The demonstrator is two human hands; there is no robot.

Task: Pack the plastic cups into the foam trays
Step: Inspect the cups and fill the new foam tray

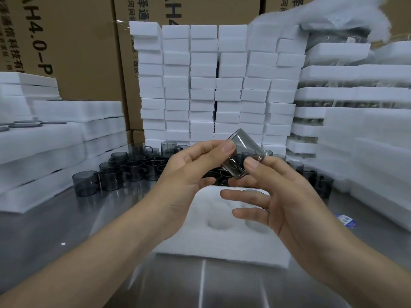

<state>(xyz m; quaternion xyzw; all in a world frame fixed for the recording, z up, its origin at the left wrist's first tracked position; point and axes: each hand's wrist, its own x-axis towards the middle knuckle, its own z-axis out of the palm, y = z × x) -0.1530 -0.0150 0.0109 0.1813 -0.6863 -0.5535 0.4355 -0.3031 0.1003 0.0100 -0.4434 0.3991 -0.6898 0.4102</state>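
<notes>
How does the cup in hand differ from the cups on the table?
The held cup is tilted; the table cups stand upright. The held cup is above the tray, pinched by left hand and right hand; the table cups rest on the table. Both are smoky, see-through.

The foam tray [222,245] is being hemmed in pretty tight: crowded at the far edge by loose cups [133,167], flanked by the left foam stack [44,147] and right foam stack [367,152], overhung by the left hand [184,174] and right hand [289,196] pinching a tilted cup [244,152], with tabletop [66,223] at its near and left sides being left open.
</notes>
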